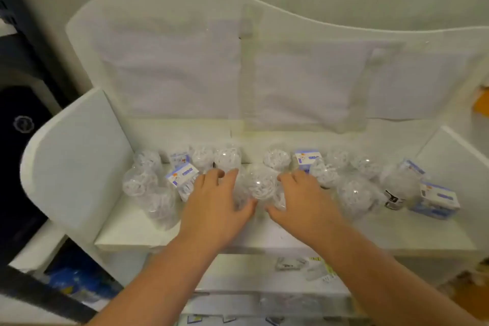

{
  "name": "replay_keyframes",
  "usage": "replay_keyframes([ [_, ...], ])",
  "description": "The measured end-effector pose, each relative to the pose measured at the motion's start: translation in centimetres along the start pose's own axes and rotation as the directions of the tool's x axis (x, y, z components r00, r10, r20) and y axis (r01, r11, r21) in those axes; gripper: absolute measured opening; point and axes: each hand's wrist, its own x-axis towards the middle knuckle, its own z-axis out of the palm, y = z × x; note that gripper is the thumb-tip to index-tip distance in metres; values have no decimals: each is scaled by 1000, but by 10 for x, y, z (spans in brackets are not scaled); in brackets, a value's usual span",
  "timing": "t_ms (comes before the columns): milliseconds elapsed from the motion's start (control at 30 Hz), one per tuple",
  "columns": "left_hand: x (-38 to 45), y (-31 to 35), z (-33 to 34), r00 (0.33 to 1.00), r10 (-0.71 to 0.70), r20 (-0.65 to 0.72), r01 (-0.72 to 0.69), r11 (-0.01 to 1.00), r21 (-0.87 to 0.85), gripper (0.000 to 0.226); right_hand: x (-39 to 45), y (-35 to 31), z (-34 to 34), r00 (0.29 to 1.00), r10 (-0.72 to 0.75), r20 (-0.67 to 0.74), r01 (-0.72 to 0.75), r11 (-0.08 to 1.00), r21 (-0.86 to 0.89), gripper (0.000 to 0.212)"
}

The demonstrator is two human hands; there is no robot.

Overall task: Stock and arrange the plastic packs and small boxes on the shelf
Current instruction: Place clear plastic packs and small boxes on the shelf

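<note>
Several clear plastic packs filled with white shreds lie across the white shelf. My left hand and my right hand flank one clear pack at the shelf's middle, fingers fairly straight and touching its sides. More packs sit at the left and at the right. Small white and blue boxes stand among them: one left of my left hand, one at the back, one at the far right.
A white curved back panel rises behind the shelf, with white side walls left and right. A lower shelf holds a few packets. Dark objects stand at the far left.
</note>
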Motion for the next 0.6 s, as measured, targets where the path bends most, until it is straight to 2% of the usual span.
replay_keyframes([
  [133,-3,-15,17,996,61,58,-62,998,7,78,-5,7,15,999,28,23,-27,999,-28,59],
  [333,-4,-24,25,992,125,14,-126,992,10,73,-10,8,22,1000,23,-2,-23,1000,8,63],
  [500,-4,-25,20,994,97,54,-87,984,-157,75,-21,10,10,999,43,-12,-41,990,134,70],
  [600,-7,-21,10,995,104,7,-100,974,-206,78,-32,13,-2,996,35,-77,-24,990,140,69],
])
